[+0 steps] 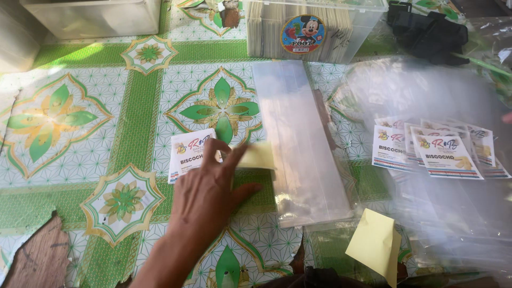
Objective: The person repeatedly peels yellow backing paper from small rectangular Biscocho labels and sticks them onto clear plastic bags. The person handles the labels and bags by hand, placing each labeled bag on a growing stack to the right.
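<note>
Yellow backing paper (257, 156) pinched in left hand (205, 194) over green-patterned vinyl floor covering (122, 106), torn at edge.

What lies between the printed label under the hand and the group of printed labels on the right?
In the head view, a stack of clear plastic bags lies between the label beneath the left hand and the labels at right.

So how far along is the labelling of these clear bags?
Looks done: a fanned batch of labelled bags lies at right. In hand: the left hand pinches a yellow backing slip beside a printed label. Left: a stack of plain clear bags. Another yellow slip lies discarded nearby.
</note>
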